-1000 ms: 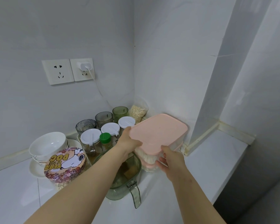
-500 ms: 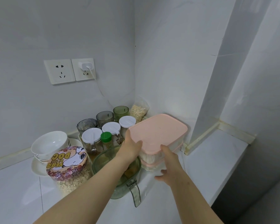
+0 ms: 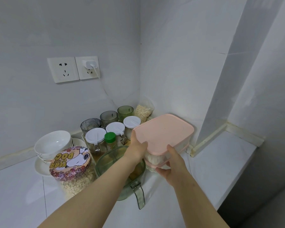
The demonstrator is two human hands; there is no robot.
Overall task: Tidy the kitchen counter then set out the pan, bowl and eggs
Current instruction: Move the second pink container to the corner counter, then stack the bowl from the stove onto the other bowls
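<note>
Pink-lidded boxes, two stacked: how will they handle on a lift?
Likely stiff: hard clear walls. The upper box sits on the lower box, so it may slide. Both look filled, so probably hefty; left hand and right hand hold them.

Pink-lidded clear boxes (image 3: pixel 163 132), stacked; by counter (image 3: pixel 220 170) corner

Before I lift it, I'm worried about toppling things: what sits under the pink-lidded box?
A second clear box with a pink rim sits under the pink-lidded box, with whitish contents showing. The right hand covers part of it; its base and far side are hidden.
</note>
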